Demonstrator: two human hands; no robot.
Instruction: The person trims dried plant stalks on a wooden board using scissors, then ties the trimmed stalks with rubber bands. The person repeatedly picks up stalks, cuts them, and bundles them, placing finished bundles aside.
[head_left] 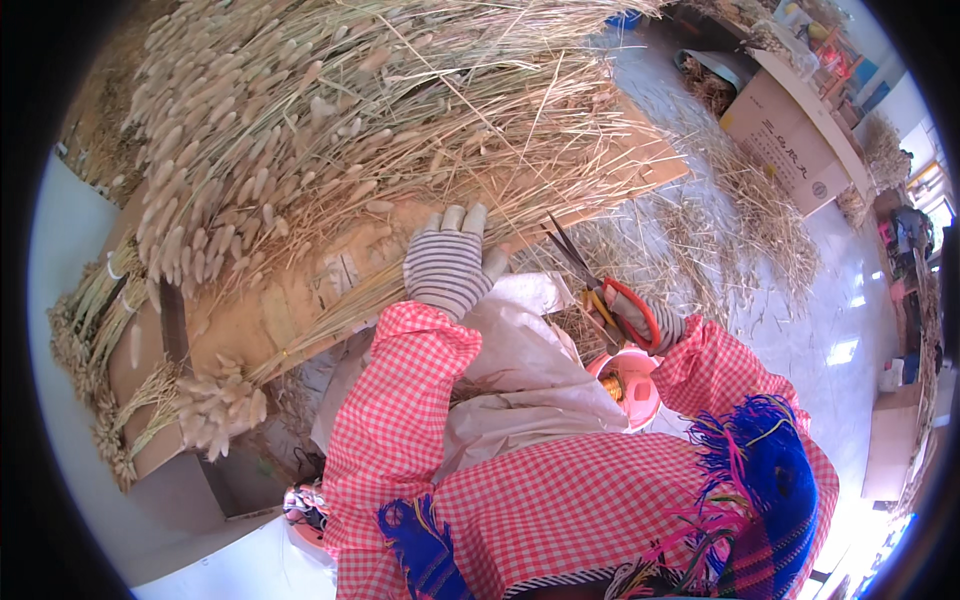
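My left hand (pixel 447 262), in a striped glove with pale fingertips, lies palm down on the cardboard's near edge with its fingers stretched out. Beneath it run the stems of a bunch of dried grass (pixel 222 402), whose fluffy heads hang over the edge at lower left. My right hand (pixel 662 326), also gloved, is closed round the red-orange handles of a pair of scissors (pixel 572 256). Their dark blades point up and left, slightly parted, beyond the board's edge. A thick layer of loose dried grass (pixel 290 130) covers the cardboard (pixel 265 315).
Tied bundles (pixel 95 320) lie at the far left. A pale cloth (pixel 525 385) drapes over my lap, with a pink container (pixel 640 390) beside it. Straw litter (pixel 740 230) covers part of the floor at right, near a large cardboard box (pixel 785 135).
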